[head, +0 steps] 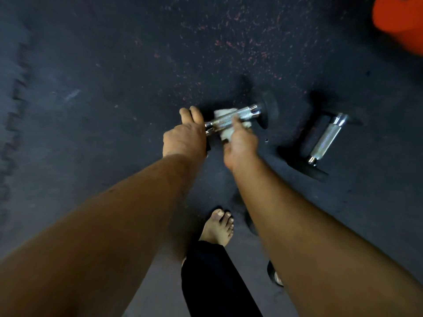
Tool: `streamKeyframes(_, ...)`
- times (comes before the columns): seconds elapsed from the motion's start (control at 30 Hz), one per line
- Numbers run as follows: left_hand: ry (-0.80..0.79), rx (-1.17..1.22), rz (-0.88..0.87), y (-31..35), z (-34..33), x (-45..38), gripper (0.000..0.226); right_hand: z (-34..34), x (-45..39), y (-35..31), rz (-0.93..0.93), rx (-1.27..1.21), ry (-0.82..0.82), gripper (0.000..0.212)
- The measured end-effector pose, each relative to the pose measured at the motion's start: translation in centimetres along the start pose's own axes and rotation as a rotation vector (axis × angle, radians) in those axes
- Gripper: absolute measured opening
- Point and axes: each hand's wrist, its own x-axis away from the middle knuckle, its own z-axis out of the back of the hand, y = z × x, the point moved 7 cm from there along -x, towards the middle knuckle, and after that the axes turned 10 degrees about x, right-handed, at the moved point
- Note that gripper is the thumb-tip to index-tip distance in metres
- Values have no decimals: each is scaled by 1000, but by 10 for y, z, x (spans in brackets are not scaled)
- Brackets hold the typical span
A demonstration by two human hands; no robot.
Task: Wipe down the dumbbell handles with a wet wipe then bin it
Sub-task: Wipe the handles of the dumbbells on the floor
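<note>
both hands (211,138) on dumbbell (231,120), wipe (225,135)

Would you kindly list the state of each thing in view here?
Left hand: grips one end of the near dumbbell.
Right hand: holds the wipe against the handle.
Near dumbbell: held.
Wipe: wrapped round the handle.
Far dumbbell: on the floor, untouched.

Dark rubber floor (114,65) w/ red flecks under me. Interlocking mat seam (16,110) runs down the left edge. Blurry orange obj (398,21) top right corner, can't tell what. My bare foot (218,226) & black trouser leg (212,282) at bottom.
</note>
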Motion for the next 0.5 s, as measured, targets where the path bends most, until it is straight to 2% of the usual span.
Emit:
streamKeyframes(0.07,-7,0,-11,1,0,0,124,-3,-7,-17,14,-193,-16,12)
streamKeyframes(0.1,-8,0,-13,2,0,0,124,-7,-7,-18,20,-160,-43,15)
streamKeyframes(0.2,-4,19,-4,2,1,-1,122,-11,3,-3,62,281,-87,17)
streamKeyframes(0.27,-4,29,2,0,4,-1,121,3,12,-8,206,646,35,20)
streamKeyframes(0.33,-12,22,-2,0,6,-1,122,23,26,-37,455,974,195,24)
streamKeyframes(0.37,-15,18,-3,0,6,-2,123,27,36,-57,654,1086,242,25)
streamKeyframes(0.43,-20,8,-3,1,6,0,123,17,60,-91,1101,1242,197,39)
streamKeyframes(0.47,-17,0,-3,2,6,0,125,3,62,-96,1261,1426,132,49)
streamKeyframes(0.5,-14,-7,-3,2,6,0,126,-12,56,-93,1339,1692,81,54)
